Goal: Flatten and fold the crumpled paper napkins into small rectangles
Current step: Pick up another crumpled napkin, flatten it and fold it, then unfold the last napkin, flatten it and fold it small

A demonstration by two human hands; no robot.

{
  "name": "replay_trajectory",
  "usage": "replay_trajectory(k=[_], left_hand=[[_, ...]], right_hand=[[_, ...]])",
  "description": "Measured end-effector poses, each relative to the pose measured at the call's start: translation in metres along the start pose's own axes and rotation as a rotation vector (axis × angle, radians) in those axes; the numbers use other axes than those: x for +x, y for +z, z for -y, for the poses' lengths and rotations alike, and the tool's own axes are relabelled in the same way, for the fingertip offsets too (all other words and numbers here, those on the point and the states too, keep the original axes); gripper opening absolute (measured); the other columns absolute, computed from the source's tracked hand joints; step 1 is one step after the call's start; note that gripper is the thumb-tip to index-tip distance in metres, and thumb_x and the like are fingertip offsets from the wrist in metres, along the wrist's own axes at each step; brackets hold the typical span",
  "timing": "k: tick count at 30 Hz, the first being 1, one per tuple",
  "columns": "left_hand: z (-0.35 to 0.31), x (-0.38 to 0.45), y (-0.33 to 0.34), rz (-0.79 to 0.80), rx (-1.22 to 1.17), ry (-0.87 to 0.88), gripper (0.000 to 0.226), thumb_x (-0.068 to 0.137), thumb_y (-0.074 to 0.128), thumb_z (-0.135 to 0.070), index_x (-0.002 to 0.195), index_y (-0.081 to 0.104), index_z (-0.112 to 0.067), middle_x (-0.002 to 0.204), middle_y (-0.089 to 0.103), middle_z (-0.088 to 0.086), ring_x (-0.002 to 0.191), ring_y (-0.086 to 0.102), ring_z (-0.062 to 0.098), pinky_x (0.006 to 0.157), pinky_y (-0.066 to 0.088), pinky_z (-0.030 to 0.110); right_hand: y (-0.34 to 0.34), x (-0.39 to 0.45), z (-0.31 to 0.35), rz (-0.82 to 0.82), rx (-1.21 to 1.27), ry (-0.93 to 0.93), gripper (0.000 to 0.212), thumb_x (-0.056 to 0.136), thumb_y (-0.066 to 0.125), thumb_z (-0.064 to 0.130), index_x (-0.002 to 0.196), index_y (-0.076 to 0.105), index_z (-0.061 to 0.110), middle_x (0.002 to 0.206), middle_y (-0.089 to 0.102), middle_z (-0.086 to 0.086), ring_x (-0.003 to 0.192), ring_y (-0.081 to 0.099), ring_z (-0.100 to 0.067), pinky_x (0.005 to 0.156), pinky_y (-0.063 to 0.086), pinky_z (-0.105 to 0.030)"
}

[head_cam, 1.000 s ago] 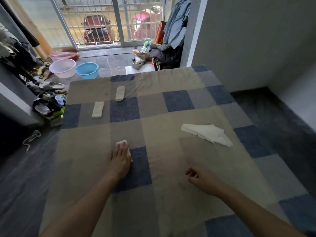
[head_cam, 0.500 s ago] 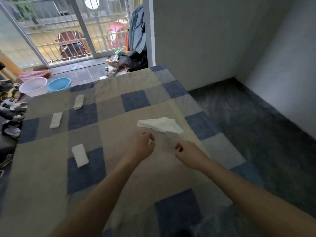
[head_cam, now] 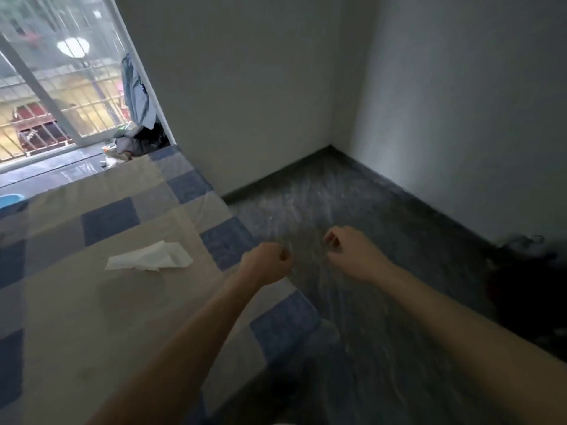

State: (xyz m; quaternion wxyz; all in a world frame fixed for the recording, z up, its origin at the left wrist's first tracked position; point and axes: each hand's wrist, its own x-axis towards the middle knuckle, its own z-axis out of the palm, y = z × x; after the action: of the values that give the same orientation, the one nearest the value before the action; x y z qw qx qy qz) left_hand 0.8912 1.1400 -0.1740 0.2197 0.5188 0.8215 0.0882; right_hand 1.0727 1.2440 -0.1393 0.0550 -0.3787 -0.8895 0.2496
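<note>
One crumpled white napkin (head_cam: 150,258) lies partly opened on the beige-and-blue checked blanket (head_cam: 92,317), left of both hands. My left hand (head_cam: 267,262) hovers over the blanket's right edge, to the right of the napkin and apart from it, its fingers curled into a fist with nothing in it. My right hand (head_cam: 349,253) is out over the dark floor, fingers also curled and holding nothing. No folded napkins are in view.
Dark grey floor (head_cam: 352,210) runs right of the blanket to a corner of two white walls. A dark object (head_cam: 521,286) sits at the far right. A clothes pile (head_cam: 138,142) lies by the barred glass door, and a blue basin (head_cam: 12,200) shows at the left edge.
My left hand lifted off the folded napkin and both hands moved right, past the crumpled one. The view swung right, so the folded napkins left the frame.
</note>
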Motion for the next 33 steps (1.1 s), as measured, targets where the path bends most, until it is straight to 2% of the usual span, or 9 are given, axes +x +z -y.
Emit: replay_trajectory(k=[3,8,12,16,22,28,33], left_hand=[[-0.007,0.021,-0.006,-0.007,0.035,-0.036,0.026,0.087,0.045,-0.036,0.074,0.057,-0.017,0.076,0.061,-0.003,0.072,0.06,0.015,0.062,0.043,0.031],[-0.001,0.059,-0.003,-0.065,0.022,-0.118,0.024,0.089,0.045,-0.037,0.086,0.061,-0.019,0.084,0.064,-0.002,0.077,0.062,0.016,0.065,0.045,0.031],[0.01,0.101,0.006,-0.008,-0.02,-0.221,0.023,0.089,0.048,-0.037,0.081,0.062,-0.02,0.082,0.064,-0.002,0.076,0.062,0.015,0.069,0.051,0.033],[0.019,0.153,0.001,-0.08,-0.081,-0.293,0.02,0.088,0.052,-0.038,0.069,0.052,-0.031,0.079,0.058,-0.007,0.072,0.057,0.012,0.067,0.05,0.031],[0.007,0.195,-0.006,-0.11,-0.206,-0.368,0.011,0.087,0.055,-0.042,0.082,0.057,-0.031,0.083,0.061,-0.009,0.08,0.061,0.014,0.069,0.052,0.031],[0.035,0.179,-0.008,-0.246,-0.33,-0.61,0.025,0.086,0.05,-0.049,0.081,0.057,-0.025,0.073,0.059,-0.008,0.066,0.06,0.012,0.06,0.056,0.036],[0.055,0.187,-0.005,-0.208,-0.375,-0.805,0.014,0.087,0.052,-0.034,0.088,0.058,-0.021,0.085,0.063,-0.002,0.082,0.06,0.018,0.076,0.053,0.037]], right_hand=[[-0.012,0.014,-0.019,-0.055,0.025,0.003,0.03,0.081,0.064,0.02,0.109,0.06,0.012,0.103,0.059,-0.01,0.095,0.059,-0.024,0.084,0.048,-0.036],[-0.003,0.055,-0.036,-0.049,0.044,-0.004,0.027,0.079,0.062,0.021,0.106,0.059,0.016,0.101,0.058,-0.008,0.093,0.059,-0.025,0.082,0.05,-0.038],[0.001,0.109,-0.048,0.052,0.021,-0.068,0.027,0.077,0.062,0.023,0.104,0.058,0.02,0.1,0.057,-0.005,0.095,0.059,-0.024,0.083,0.05,-0.041],[-0.003,0.18,-0.05,0.139,-0.037,-0.168,0.027,0.079,0.06,0.022,0.106,0.056,0.019,0.103,0.055,-0.004,0.095,0.057,-0.022,0.083,0.05,-0.039],[-0.004,0.261,-0.046,0.307,-0.085,-0.29,0.026,0.081,0.06,0.023,0.106,0.054,0.02,0.105,0.054,-0.002,0.096,0.056,-0.019,0.083,0.05,-0.04],[0.026,0.313,-0.008,0.481,-0.041,-0.436,0.026,0.083,0.061,0.024,0.109,0.055,0.023,0.103,0.053,0.001,0.092,0.056,-0.015,0.081,0.052,-0.036],[0.056,0.355,0.022,0.59,0.002,-0.602,0.023,0.079,0.062,0.025,0.101,0.056,0.028,0.1,0.055,0.003,0.089,0.056,-0.014,0.08,0.052,-0.036]])
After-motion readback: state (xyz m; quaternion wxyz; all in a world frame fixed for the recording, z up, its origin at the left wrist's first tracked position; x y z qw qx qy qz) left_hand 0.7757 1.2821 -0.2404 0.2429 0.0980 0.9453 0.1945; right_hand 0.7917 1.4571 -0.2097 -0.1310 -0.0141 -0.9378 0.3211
